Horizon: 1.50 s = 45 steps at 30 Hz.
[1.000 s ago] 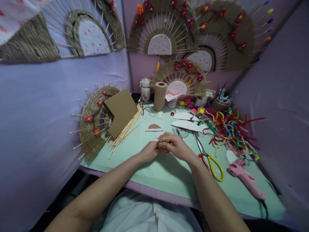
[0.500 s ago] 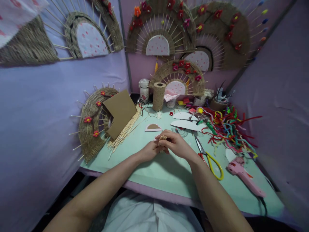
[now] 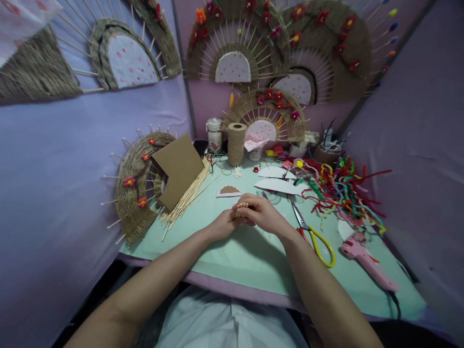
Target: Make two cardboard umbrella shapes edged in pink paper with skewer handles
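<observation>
A small bundle of thin wooden sticks shows its pale ends between my hands, above the middle of the table. My left hand is closed around the bundle from the left side. From the right, my right hand curls over it, thumb and fingers against the sticks. Most of the bundle's length is hidden by my fingers. Just beyond my hands lies a half-round cardboard piece with a pink-white edge. Scissors with yellow and red handles lie to the right of my right hand.
Long wooden sticks and a brown cardboard sheet lie at left beside a twine-covered fan. A twine spool stands at the back. Colourful pipe cleaners and a pink glue gun occupy the right side.
The stick ends between my fingers sit slightly differently, and my right thumb has shifted onto them. The whole view has moved slightly.
</observation>
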Available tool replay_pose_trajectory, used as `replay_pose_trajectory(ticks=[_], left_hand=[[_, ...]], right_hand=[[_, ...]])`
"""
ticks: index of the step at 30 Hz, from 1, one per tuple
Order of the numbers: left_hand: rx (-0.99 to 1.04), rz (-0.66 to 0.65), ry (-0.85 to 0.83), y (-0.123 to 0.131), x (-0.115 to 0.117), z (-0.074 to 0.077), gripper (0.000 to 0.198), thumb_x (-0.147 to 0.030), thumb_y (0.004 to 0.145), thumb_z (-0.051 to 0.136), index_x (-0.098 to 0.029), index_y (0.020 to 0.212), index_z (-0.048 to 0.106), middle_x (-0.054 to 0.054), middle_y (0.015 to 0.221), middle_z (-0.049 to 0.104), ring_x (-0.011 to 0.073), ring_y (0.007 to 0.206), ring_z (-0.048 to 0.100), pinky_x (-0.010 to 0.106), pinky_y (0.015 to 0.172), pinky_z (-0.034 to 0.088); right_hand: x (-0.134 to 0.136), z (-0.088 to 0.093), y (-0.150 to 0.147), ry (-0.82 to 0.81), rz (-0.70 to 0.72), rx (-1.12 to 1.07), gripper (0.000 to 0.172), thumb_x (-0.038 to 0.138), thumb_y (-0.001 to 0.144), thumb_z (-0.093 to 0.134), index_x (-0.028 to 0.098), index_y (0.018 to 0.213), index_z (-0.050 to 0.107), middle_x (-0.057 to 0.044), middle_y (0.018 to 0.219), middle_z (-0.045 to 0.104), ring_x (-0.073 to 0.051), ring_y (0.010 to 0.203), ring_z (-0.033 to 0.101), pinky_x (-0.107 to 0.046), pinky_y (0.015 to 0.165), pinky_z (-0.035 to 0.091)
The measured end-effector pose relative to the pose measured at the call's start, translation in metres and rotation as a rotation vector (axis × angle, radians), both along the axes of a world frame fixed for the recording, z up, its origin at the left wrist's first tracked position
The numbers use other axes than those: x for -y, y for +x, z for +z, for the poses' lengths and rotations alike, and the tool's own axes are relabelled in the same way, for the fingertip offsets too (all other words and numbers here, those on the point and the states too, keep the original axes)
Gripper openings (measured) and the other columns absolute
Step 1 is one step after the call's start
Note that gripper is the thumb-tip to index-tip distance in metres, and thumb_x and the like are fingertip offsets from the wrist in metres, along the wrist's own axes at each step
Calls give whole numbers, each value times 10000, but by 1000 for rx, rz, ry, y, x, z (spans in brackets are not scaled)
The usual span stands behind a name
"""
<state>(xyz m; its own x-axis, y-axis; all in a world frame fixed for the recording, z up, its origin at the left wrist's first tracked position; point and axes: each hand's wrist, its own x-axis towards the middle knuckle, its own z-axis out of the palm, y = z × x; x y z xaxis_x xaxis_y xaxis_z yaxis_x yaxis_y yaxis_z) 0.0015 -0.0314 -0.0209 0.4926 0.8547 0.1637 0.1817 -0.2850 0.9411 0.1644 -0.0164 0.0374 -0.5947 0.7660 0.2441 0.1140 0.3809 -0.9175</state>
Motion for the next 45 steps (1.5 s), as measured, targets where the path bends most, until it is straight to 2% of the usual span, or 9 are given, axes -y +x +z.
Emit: replay_pose_trajectory(ticks=[6,11,16,21,26,30,38,42,45], left_hand=[[35,12,-85,2,-2,-5,322,-387,867,544,-128,922,728,100,970,731,240,961,632,360,887,461],[103,12,-136,4,-1,-3,341,-405,855,545,-109,848,716,111,899,724,218,883,638,347,860,462],[84,25,-134,4,-1,-5,354,-431,859,530,-115,829,688,97,871,702,202,859,616,334,847,452],[86,72,-140,7,2,-3,314,-403,849,528,-127,797,668,80,824,693,194,824,606,327,833,443],[96,67,-132,9,4,3,227,-289,833,501,-131,794,660,70,816,698,189,810,614,316,805,453],[121,79,-135,9,4,3,199,-247,813,507,-125,800,663,69,813,705,186,800,618,314,798,455],[121,38,-125,7,1,-4,211,-270,829,526,-127,794,676,74,840,704,193,846,620,318,832,451],[130,47,-151,7,2,-3,190,-263,824,531,-127,809,662,77,830,700,194,842,618,327,835,450],[149,52,-176,8,3,0,190,-269,820,536,-124,823,658,79,822,698,197,836,618,333,833,445]], right_hand=[[-1,1,1,-29,-4,27,163,273,817,606,202,879,739,-45,889,647,-145,743,595,-239,578,463],[0,2,3,-48,-1,50,162,259,826,570,187,762,701,-46,950,648,-106,626,560,-232,535,443],[2,-4,6,110,-235,52,138,214,758,635,207,890,672,-14,832,631,-130,685,576,-254,622,458],[8,-5,7,131,-384,-6,85,258,757,656,203,782,596,1,747,621,-138,664,572,-253,600,456],[10,-6,8,122,-381,-46,93,289,809,616,209,764,598,-14,743,629,-146,661,577,-245,565,459],[12,-5,8,111,-373,-43,90,286,819,603,203,785,596,-19,771,629,-137,651,573,-243,563,459],[14,-1,6,124,-401,-50,10,197,760,585,195,750,584,7,721,600,-117,612,544,-231,548,435],[10,-1,4,107,-415,-86,45,212,783,570,190,757,599,-2,746,609,-120,640,542,-233,571,438],[8,7,2,117,-437,-138,65,231,805,580,181,784,616,-7,762,621,-123,670,551,-234,592,436]])
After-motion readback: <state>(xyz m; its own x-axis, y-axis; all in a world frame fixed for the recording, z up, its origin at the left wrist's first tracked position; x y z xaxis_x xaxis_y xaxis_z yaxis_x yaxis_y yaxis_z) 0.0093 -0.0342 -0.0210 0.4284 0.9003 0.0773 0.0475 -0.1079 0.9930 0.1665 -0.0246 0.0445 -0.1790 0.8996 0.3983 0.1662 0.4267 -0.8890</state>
